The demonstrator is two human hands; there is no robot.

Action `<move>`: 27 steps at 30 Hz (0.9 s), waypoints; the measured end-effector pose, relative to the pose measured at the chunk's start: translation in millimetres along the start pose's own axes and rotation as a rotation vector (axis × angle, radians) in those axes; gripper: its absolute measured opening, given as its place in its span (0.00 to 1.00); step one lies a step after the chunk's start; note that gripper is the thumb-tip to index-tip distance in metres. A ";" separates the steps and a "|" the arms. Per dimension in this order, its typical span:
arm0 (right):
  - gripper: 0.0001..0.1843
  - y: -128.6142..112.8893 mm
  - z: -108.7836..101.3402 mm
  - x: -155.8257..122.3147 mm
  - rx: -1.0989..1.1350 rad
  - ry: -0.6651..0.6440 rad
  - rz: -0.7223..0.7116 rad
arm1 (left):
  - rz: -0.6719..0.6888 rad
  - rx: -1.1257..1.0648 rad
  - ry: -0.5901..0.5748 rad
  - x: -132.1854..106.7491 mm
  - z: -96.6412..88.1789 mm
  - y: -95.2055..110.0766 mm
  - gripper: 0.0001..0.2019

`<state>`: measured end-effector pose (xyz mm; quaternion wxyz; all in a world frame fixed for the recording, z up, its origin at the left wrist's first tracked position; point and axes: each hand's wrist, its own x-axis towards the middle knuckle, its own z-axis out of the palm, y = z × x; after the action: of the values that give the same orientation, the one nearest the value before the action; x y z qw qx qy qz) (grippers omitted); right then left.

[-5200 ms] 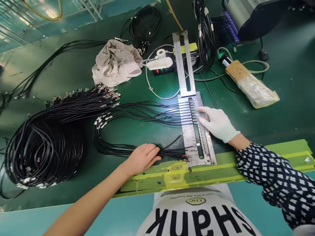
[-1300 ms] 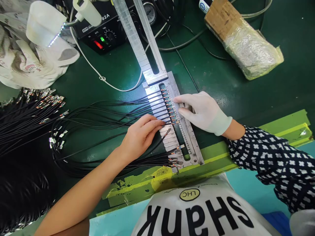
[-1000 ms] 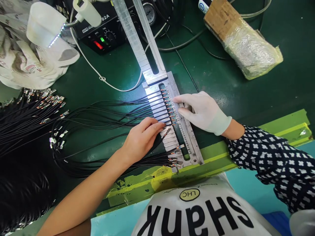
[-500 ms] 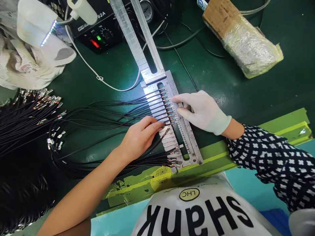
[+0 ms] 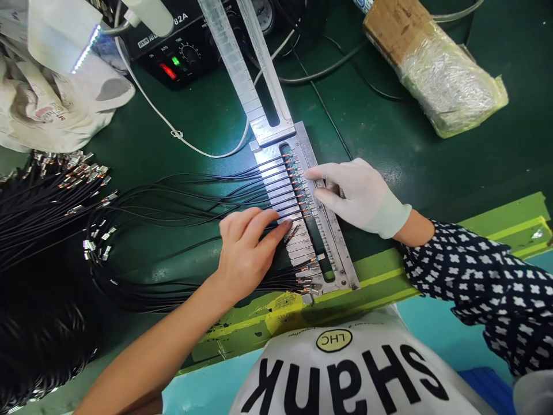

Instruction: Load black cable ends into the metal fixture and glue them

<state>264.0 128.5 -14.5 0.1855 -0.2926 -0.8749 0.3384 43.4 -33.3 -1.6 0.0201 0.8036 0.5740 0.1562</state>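
A slotted metal fixture (image 5: 298, 245) lies tilted on the bench, its hinged frame (image 5: 272, 135) swung up at the far end. Several black cables (image 5: 233, 199) run into its slots from the left, ending at tiny blue-green boards over the long opening. My bare left hand (image 5: 248, 251) is over the fixture's left edge, thumb and index finger apart, the thumb beside a loose cable end (image 5: 294, 232). Whatever lies under the palm is hidden. My right hand (image 5: 360, 196), in a white glove, rests on the fixture's right rail, index finger and thumb apart, the others curled.
Bundles of black cables with metal connectors (image 5: 82, 173) lie at the left. Behind stand a black control box (image 5: 173, 49) with lit switches and a white lamp (image 5: 60, 46). A plastic-wrapped brown block (image 5: 449, 86) sits at the back right. Yellow-green tape (image 5: 389, 265) borders the bench.
My left thumb and index finger have spread from close together near the cable at the slots, and the hand has turned slightly. My right hand stays on the rail. The view has shifted a little.
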 end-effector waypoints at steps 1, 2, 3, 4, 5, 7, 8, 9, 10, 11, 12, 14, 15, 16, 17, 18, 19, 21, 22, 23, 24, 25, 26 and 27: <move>0.17 0.1 0.0 0.1 0.002 0.001 -0.006 | -0.034 0.009 -0.006 -3.9 -0.6 2.0 0.19; 0.17 0.1 0.0 0.3 0.006 0.001 -0.011 | -0.060 -0.018 -0.024 -7.5 -0.6 3.6 0.21; 0.17 0.0 0.0 0.6 0.009 0.003 -0.013 | -0.077 -0.079 -0.046 -10.7 0.2 4.8 0.23; 0.17 -0.3 0.1 1.1 0.011 0.005 -0.011 | -0.088 -0.164 -0.063 -13.3 1.7 5.5 0.24; 0.16 -0.8 0.3 1.6 0.010 0.009 -0.006 | -0.105 -0.247 -0.069 -15.3 3.7 6.1 0.25; 0.16 -2.3 1.2 2.4 0.002 0.018 0.010 | -0.154 -0.355 -0.037 -17.7 8.0 7.0 0.24; 0.16 -3.2 1.7 2.6 -0.004 0.021 0.019 | -0.178 -0.375 -0.021 -18.4 9.8 7.6 0.24; 0.15 -3.9 2.2 2.5 -0.012 0.025 0.027 | -0.197 -0.383 -0.013 -18.8 10.9 8.3 0.23; 0.15 -4.5 2.6 2.1 -0.020 0.032 0.032 | -0.209 -0.386 -0.013 -19.2 11.1 9.2 0.23; 0.15 -4.9 2.9 1.5 -0.026 0.038 0.036 | -0.220 -0.394 -0.019 -19.7 10.2 10.3 0.22; 0.15 -4.9 2.9 0.7 -0.030 0.043 0.036 | -0.237 -0.415 -0.031 -20.6 8.3 11.6 0.22; 0.15 -4.5 2.3 -1.4 -0.031 0.050 0.027 | -0.297 -0.500 -0.042 -24.5 1.0 14.9 0.21; 0.16 -4.2 1.9 -2.3 -0.031 0.052 0.020 | -0.337 -0.545 -0.050 -27.6 -4.1 16.8 0.19; 0.16 -3.8 1.5 -3.1 -0.031 0.051 0.014 | -0.376 -0.578 -0.069 -31.7 -10.2 18.7 0.17; 0.16 -3.5 1.1 -3.7 -0.033 0.051 0.010 | -0.410 -0.596 -0.100 -36.5 -17.0 20.4 0.14; 0.16 -3.2 0.9 -4.0 -0.034 0.048 0.010 | -0.439 -0.595 -0.149 -41.9 -24.5 21.7 0.12; 0.16 -3.0 0.9 -4.1 -0.036 0.044 0.012 | -0.457 -0.581 -0.209 -47.8 -32.2 22.4 0.10; 0.16 -2.7 1.2 -3.5 -0.042 0.041 0.020 | -0.464 -0.527 -0.345 -59.9 -47.6 21.3 0.13; 0.16 -2.6 1.5 -3.2 -0.047 0.042 0.023 | -0.462 -0.489 -0.403 -65.9 -54.4 19.6 0.15; 0.16 -2.6 1.7 -2.8 -0.051 0.046 0.022 | -0.455 -0.449 -0.451 -71.5 -60.3 17.2 0.16; 0.16 -2.7 1.9 -2.5 -0.055 0.050 0.020 | -0.447 -0.418 -0.486 -76.7 -65.0 14.5 0.15; 0.16 -2.8 1.9 -2.3 -0.058 0.052 0.016 | -0.445 -0.403 -0.507 -81.5 -68.5 11.6 0.14; 0.16 -3.0 1.8 -2.1 -0.061 0.051 0.013 | -0.450 -0.406 -0.513 -85.7 -71.0 8.8 0.12; 0.16 -3.3 1.6 -2.0 -0.063 0.050 0.011 | -0.458 -0.423 -0.506 -89.3 -72.5 6.5 0.11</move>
<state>263.5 124.4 -13.5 0.1964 -0.3114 -0.8785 0.3044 3.4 -129.1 48.4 0.3602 0.6462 0.6702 0.0596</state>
